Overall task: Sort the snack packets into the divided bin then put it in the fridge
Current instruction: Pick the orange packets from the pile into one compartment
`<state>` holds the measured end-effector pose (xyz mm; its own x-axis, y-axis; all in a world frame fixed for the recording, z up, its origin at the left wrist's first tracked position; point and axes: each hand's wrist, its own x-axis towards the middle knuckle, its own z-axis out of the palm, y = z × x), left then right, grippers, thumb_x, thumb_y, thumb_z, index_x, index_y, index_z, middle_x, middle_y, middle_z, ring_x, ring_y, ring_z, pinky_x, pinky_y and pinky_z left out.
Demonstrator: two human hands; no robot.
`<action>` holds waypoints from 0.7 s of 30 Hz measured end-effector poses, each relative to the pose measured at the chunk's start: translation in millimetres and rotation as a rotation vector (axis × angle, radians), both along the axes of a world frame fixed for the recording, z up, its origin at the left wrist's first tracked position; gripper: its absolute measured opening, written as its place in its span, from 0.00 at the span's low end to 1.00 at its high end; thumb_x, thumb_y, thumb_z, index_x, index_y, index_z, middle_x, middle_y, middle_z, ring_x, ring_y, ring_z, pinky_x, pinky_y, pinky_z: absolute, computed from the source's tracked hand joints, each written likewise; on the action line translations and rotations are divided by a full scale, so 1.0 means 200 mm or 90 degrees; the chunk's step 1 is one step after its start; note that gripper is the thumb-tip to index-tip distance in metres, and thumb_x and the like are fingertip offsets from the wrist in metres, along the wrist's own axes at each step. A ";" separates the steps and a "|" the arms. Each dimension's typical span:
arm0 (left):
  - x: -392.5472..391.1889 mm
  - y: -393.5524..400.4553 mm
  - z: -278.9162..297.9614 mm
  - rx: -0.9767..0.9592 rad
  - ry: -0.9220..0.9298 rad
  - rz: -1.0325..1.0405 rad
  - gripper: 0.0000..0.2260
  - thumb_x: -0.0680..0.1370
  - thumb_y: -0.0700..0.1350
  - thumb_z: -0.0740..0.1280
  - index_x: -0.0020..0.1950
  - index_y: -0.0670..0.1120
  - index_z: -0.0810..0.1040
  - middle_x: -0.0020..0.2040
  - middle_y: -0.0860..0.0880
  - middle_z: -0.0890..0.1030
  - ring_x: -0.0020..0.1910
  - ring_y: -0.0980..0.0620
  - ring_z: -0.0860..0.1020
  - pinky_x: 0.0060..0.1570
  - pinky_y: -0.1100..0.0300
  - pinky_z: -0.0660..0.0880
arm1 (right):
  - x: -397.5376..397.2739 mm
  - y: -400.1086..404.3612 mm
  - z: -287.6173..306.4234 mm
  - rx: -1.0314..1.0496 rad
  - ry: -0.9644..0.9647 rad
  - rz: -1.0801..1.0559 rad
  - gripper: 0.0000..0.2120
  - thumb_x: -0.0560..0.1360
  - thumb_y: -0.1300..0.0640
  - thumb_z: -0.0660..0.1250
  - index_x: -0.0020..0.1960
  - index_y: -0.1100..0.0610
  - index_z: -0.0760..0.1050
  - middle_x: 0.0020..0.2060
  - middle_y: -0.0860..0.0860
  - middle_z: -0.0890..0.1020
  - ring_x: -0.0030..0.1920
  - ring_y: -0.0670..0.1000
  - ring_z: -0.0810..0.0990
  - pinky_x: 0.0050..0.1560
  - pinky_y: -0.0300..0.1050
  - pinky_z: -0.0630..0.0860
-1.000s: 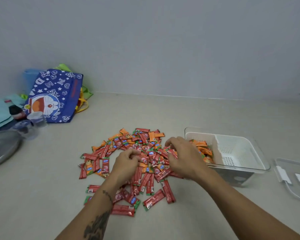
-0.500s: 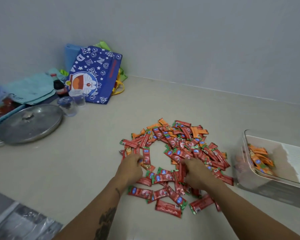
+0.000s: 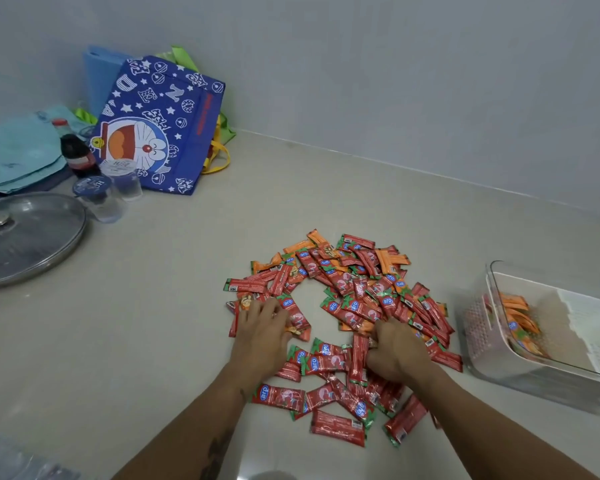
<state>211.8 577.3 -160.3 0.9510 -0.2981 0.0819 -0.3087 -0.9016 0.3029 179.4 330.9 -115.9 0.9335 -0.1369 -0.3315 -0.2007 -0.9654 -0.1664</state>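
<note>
A pale countertop (image 3: 153,341) holds a wide scatter of red and orange snack packets (image 3: 347,299) at centre. At the right edge sits a clear divided bin (image 3: 551,382), orange packets (image 3: 518,317) in its left compartment. A blue cartoon bag (image 3: 160,123) leans far left, a pan lid (image 3: 28,237) beside it. The left hand (image 3: 262,336) presses flat, fingers straight, on packets; the right hand (image 3: 397,351) curls its fingers around several packets.

One head-worn view — looking forward and down, close over the counter (image 3: 153,323).
</note>
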 end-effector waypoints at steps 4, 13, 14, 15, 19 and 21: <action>0.00 0.01 -0.03 -0.048 -0.100 -0.022 0.03 0.78 0.47 0.62 0.49 0.51 0.74 0.47 0.54 0.77 0.49 0.49 0.74 0.51 0.53 0.69 | 0.03 0.00 0.02 0.063 -0.083 -0.024 0.05 0.78 0.50 0.62 0.45 0.50 0.68 0.38 0.48 0.78 0.39 0.48 0.77 0.41 0.47 0.77; 0.11 0.08 0.09 -0.066 0.033 0.196 0.11 0.77 0.44 0.63 0.59 0.48 0.69 0.53 0.48 0.77 0.49 0.48 0.76 0.52 0.53 0.71 | 0.06 0.05 -0.03 0.033 -0.004 0.084 0.27 0.76 0.55 0.62 0.74 0.47 0.60 0.62 0.52 0.75 0.56 0.55 0.78 0.56 0.54 0.78; 0.12 0.08 0.10 -0.032 0.060 0.223 0.14 0.77 0.47 0.63 0.62 0.47 0.68 0.56 0.47 0.76 0.52 0.47 0.76 0.53 0.52 0.71 | 0.06 0.06 -0.04 0.013 -0.011 0.089 0.29 0.76 0.54 0.62 0.76 0.47 0.58 0.64 0.52 0.74 0.57 0.55 0.78 0.56 0.53 0.78; 0.13 0.08 0.10 -0.006 0.086 0.248 0.17 0.77 0.49 0.63 0.64 0.46 0.67 0.58 0.46 0.75 0.53 0.47 0.76 0.54 0.51 0.72 | 0.06 0.06 -0.04 0.003 -0.012 0.084 0.29 0.76 0.54 0.62 0.76 0.48 0.59 0.64 0.52 0.73 0.58 0.56 0.78 0.56 0.53 0.78; 0.15 0.06 0.08 0.068 0.143 0.314 0.25 0.78 0.56 0.60 0.68 0.43 0.65 0.62 0.44 0.74 0.58 0.45 0.75 0.58 0.49 0.71 | 0.07 0.06 -0.03 -0.012 -0.023 0.040 0.19 0.77 0.51 0.63 0.65 0.54 0.66 0.59 0.54 0.73 0.54 0.56 0.77 0.53 0.53 0.78; 0.15 0.05 0.06 0.081 0.143 0.316 0.25 0.78 0.56 0.61 0.68 0.42 0.65 0.61 0.44 0.74 0.58 0.45 0.75 0.58 0.50 0.71 | 0.06 0.05 -0.02 -0.026 -0.019 0.035 0.17 0.77 0.48 0.62 0.62 0.55 0.69 0.57 0.54 0.73 0.53 0.56 0.77 0.54 0.53 0.77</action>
<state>241.2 586.6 -148.1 0.9698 0.1956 -0.1456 0.2216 -0.9562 0.1914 191.8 340.4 -120.9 0.9490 -0.0986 -0.2994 -0.1435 -0.9808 -0.1320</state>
